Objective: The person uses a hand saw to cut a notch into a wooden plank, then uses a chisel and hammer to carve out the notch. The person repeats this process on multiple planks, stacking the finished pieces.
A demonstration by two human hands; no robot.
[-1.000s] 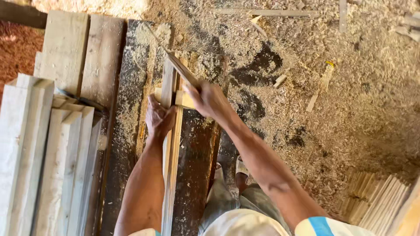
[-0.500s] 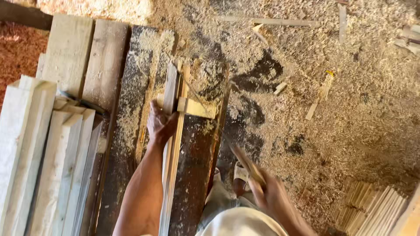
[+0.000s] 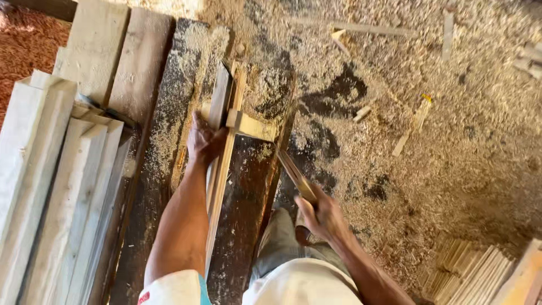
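Note:
My left hand presses down on long pale wooden strips that lie lengthwise on a dark, sawdust-covered plank. A short pale block lies across the strips just right of that hand. My right hand grips the handle of a long narrow tool, apparently a hand saw seen edge-on. Its tip points up-left toward the block. My knee in grey trousers rests against the plank.
A stack of pale planks lies at the left, with two wider boards behind it. Sawdust and wood scraps cover the ground on the right. A bundle of thin sticks sits at the lower right.
My right hand drew the tool back from the block toward my body, then moved it slightly forward again. My left hand stayed on the strips.

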